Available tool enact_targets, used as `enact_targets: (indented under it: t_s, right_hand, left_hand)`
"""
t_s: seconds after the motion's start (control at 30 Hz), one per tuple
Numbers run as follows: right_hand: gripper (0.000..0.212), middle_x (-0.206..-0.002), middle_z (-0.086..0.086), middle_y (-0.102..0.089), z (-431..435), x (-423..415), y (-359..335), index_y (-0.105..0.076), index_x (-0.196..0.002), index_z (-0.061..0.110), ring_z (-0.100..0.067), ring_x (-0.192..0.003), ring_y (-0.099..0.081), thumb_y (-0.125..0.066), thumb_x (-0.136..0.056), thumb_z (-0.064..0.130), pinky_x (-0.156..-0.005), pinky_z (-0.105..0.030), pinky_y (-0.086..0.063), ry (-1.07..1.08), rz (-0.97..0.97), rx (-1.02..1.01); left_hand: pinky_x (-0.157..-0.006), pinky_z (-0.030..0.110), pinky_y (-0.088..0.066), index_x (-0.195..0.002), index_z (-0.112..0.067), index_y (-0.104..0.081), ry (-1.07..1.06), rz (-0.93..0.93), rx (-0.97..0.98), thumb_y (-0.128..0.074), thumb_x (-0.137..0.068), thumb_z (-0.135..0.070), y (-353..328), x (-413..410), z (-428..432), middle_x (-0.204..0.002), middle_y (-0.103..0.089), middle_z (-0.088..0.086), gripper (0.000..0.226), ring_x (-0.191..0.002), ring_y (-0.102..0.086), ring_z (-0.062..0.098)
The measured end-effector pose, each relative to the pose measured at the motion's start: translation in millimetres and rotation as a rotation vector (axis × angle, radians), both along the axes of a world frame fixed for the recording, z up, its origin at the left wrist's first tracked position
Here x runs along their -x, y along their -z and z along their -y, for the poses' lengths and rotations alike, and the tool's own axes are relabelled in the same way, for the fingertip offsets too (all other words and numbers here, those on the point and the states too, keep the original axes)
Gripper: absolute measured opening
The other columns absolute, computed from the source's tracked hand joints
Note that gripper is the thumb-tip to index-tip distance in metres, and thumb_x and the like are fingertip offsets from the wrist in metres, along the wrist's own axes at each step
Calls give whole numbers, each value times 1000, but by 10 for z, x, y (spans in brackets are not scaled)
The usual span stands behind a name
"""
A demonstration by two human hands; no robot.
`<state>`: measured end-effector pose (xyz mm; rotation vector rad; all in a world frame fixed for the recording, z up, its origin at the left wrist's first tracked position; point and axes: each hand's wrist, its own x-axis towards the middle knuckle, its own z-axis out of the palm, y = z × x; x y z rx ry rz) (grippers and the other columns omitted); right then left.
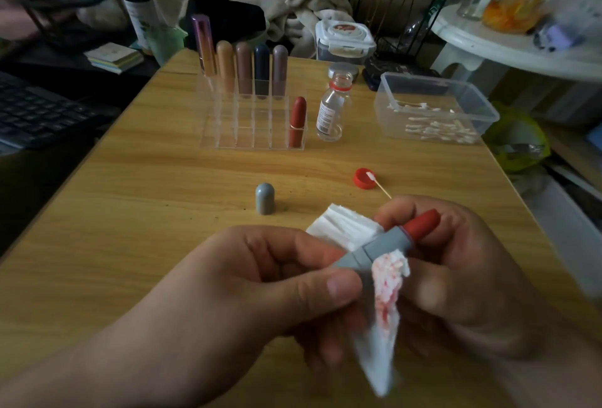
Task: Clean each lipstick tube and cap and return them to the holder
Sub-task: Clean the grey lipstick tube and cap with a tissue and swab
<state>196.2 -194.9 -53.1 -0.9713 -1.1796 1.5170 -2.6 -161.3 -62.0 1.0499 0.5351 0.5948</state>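
— Where is the lipstick tube (374,249) at this moment?

— Between both hands, held above the near edge of the worktop (146,179). The left grip (260,277) pinches its base between thumb and fingers. The right grip (456,277) curls round a white pad (387,297) pressed against the barrel.

— How does the tube look?

— It has a matte grey barrel with a stepped collar, tilted up toward the right grip. The red bullet is wound out and bare. The pad is folded and smeared with red blotches where it drapes over the barrel.

— And its cap?

— The grey cap (265,198) stands upright on the worktop, just beyond the left grip.

— The holder?

— The clear holder (254,134) sits farther out, beyond both grips. There is a row of capped tubes at its back and one red lipstick (298,122) in its front right cell. A small bottle (334,111) stands just beside it. A red lid (364,178) with a cotton swab (379,183) across it lies just beyond the right grip.
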Motion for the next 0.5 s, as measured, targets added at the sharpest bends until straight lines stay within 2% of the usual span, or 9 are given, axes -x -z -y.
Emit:
enact_targets:
  t_s: [0.1,0.2,0.3,0.33,0.4,0.43,0.5]
  right_hand:
    - [21,-60,-8,-68,19,33,-17,-68,-77,17,-17,-37,-58,-73,-69,-1,-35,-23,-47,-37,0,-18]
    - [28,-55,-8,-66,31,56,-20,-69,-73,19,-13,-35,-57,-74,-66,-7,-34,-23,-46,24,55,-65]
    - [17,-54,-7,-66,26,54,-32,-68,-76,15,-15,-35,-58,-71,-67,0,-35,-25,-47,35,36,-107]
    - [16,-55,-6,-66,21,51,-34,-68,-77,13,-15,-35,-58,-70,-68,0,-36,-26,-48,26,29,-108]
    - [18,-54,-6,-65,20,64,-63,-67,-76,13,-14,-36,-59,-71,-65,-1,-36,-27,-48,30,60,-106]
    - [22,-52,-6,-64,28,67,-67,-67,-73,13,-15,-35,-58,-73,-61,-4,-36,-27,-48,54,96,-113]
    - [30,-50,-7,-62,48,81,-71,-65,-67,14,-15,-34,-56,-74,-56,-12,-35,-25,-47,113,173,-139]
  left_hand:
    - [-55,28,-56,-80,-7,-77,-121,-39,-81,-95,-58,-18,0,-29,37,-71,-73,20,31,-56,-69,23]
    - [-57,28,-59,-75,-18,-78,-285,-149,-202,-93,-44,-24,-4,-67,115,-71,-76,11,35,-59,-73,22]
    - [-69,44,-62,-83,-31,-77,-464,-270,-481,-88,-48,-38,35,-76,152,-78,-78,-2,37,-72,-76,21]
    - [-73,45,-62,-86,-33,-75,-491,-299,-569,-86,-51,-41,47,-73,157,-80,-78,-5,38,-74,-76,19]
    - [-73,36,-61,-90,-34,-72,-509,-380,-682,-83,-54,-44,26,-50,165,-81,-77,-9,39,-74,-75,13]
    - [-71,31,-61,-91,-32,-72,-486,-396,-683,-83,-56,-44,12,-41,164,-80,-77,-9,39,-73,-75,11]
    - [-69,27,-60,-91,-24,-73,-300,-287,-459,-83,-61,-36,-51,-16,108,-81,-78,1,34,-72,-74,15]
